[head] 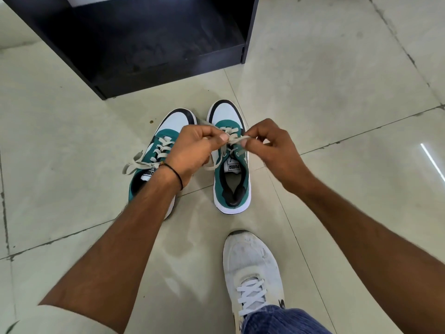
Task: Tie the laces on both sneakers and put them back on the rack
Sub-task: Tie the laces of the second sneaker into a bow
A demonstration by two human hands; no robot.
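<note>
Two green, white and black sneakers stand side by side on the tiled floor, toes pointing away from me. The left sneaker (166, 138) has a bow in its grey laces (138, 163), and my forearm covers its heel. Over the right sneaker (232, 184) both my hands pinch its grey laces (234, 140). My left hand (192, 150) grips one strand and my right hand (269, 145) grips the other, the fingertips nearly touching above the tongue. One loose lace end hangs down the shoe's left side.
The black shoe rack (149, 42) stands just beyond the sneakers, its bottom shelf open towards me. My own foot in a white sneaker (252, 266) rests on the floor at the lower right, below a blue trouser leg.
</note>
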